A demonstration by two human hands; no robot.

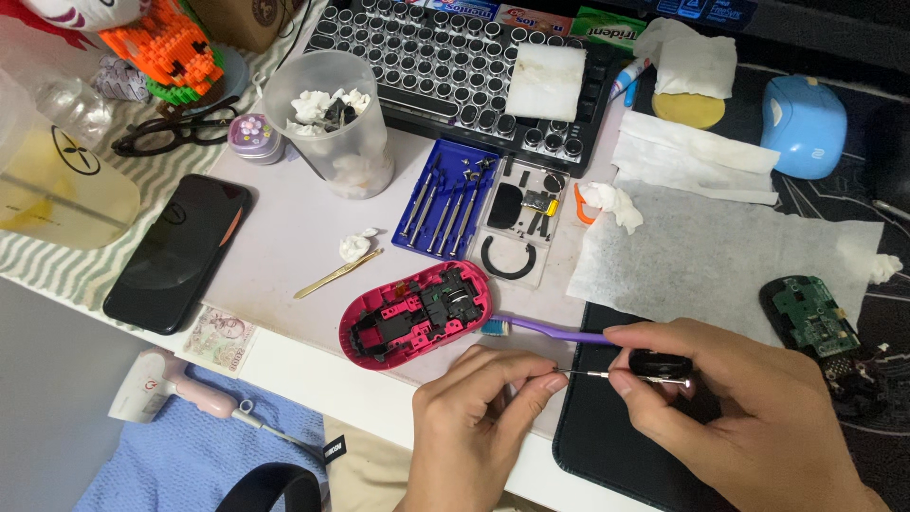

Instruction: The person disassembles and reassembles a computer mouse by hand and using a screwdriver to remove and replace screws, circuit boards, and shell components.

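My right hand (749, 408) grips a small screwdriver (654, 368) with a black handle, its thin metal shaft pointing left. The thumb and forefinger of my left hand (479, 422) pinch the shaft's tip. Just above my hands lies an opened pink mouse shell (415, 313) with black inner parts showing. A purple toothbrush (550, 331) rests beside the shell, bristles toward it. A green circuit board (810, 318) lies at the right on a black mat (607, 446).
A blue screwdriver-bit case (450, 204) sits open behind the shell, next to a tray of small parts (519, 223). Around it: a keyboard (455, 57), a clear cup (332, 123), a black phone (178, 251), a blue mouse (804, 123), white wipes (720, 251), glasses (171, 133).
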